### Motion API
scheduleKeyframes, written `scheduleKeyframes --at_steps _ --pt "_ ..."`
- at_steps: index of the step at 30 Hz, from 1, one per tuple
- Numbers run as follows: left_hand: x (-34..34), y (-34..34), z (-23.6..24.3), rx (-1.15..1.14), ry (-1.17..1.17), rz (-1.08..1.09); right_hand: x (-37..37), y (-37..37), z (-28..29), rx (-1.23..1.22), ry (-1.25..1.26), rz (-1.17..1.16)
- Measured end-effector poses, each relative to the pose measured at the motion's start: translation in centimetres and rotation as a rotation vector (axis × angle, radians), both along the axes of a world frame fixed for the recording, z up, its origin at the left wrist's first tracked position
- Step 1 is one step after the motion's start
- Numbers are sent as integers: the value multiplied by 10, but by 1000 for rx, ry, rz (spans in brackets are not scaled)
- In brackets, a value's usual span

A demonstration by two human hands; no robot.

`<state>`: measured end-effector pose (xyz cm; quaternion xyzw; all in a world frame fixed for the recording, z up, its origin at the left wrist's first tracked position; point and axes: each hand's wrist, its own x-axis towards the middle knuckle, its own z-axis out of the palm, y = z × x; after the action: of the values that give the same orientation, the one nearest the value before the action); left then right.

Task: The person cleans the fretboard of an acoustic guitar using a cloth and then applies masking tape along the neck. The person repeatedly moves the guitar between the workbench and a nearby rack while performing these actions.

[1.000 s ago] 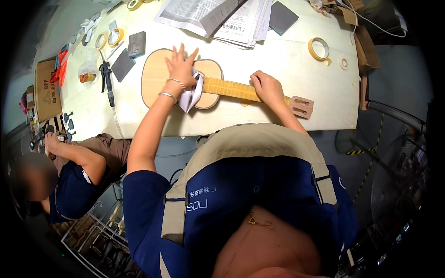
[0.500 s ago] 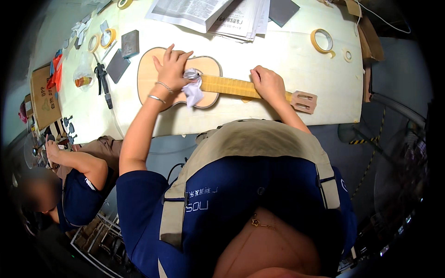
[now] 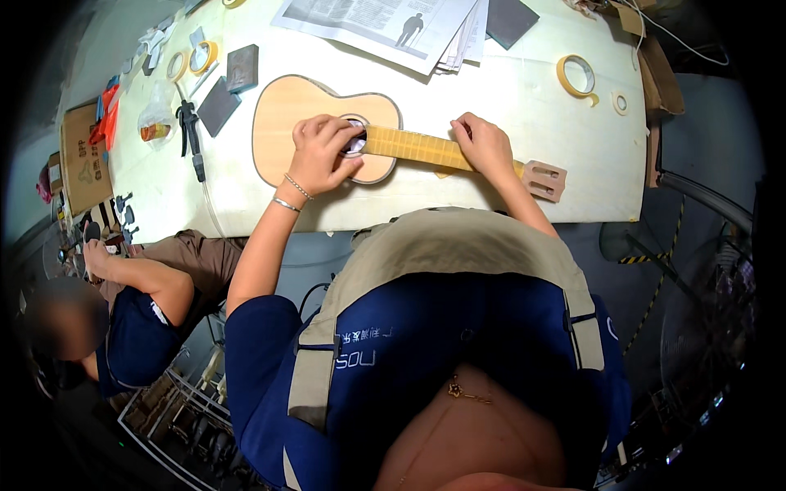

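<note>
looking down, you've got the white worktable (image 3: 508,114) filling the top of the view, w/ an unfinished pale-wood guitar (image 3: 303,123) lying flat on it, body to your left, neck running right to the headstock (image 3: 544,180) near the table's front edge. your left hand (image 3: 323,151) is curled on the body right at the soundhole, fingers bunched down on a bit of white cloth (image 3: 354,146) that shows just under them, bracelets on that wrist. your right hand (image 3: 485,146) is closed over the neck, pressing it down partway between soundhole and headstock. hands are well apart, each clamped on its own part of the guitar. behind the guitar: a stack of printed papers (image 3: 393,29), a dark flat square (image 3: 509,18) beside them. to the right, a roll of yellow tape (image 3: 562,75) and a small ring (image 3: 621,103) just beside it. left of the body: dark sanding blocks (image 3: 218,105), a black-handled tool (image 3: 191,131), two more tape rolls (image 3: 206,56). another person sits low at your left, arm (image 3: 139,274) bent, off the table.
</note>
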<state>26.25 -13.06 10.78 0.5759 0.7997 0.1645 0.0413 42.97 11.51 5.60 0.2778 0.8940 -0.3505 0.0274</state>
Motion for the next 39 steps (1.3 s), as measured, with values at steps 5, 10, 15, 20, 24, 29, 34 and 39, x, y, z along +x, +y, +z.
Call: scheduleKeyframes --at_steps 5,10,15,20,24,29,34,39 --pt "20 -10 -10 -41 -163 33 2 -1 -1 -17 35 -4" --pt "13 -10 -10 185 -413 139 8 -2 -6 -114 262 -122" --pt "49 36 -3 222 -75 -66 39 -6 5 9 749 -86" --pt "81 102 -55 -67 81 -137 76 -47 39 -89 820 208" --pt "54 125 -24 181 119 -46 90 -48 47 -99 751 226" --pt "20 90 89 427 288 314 91 -42 24 -211 727 112" --pt "59 16 140 615 364 813 100 -17 15 -315 604 214" --pt "171 -98 156 813 298 1211 100 -1 7 -543 412 553"
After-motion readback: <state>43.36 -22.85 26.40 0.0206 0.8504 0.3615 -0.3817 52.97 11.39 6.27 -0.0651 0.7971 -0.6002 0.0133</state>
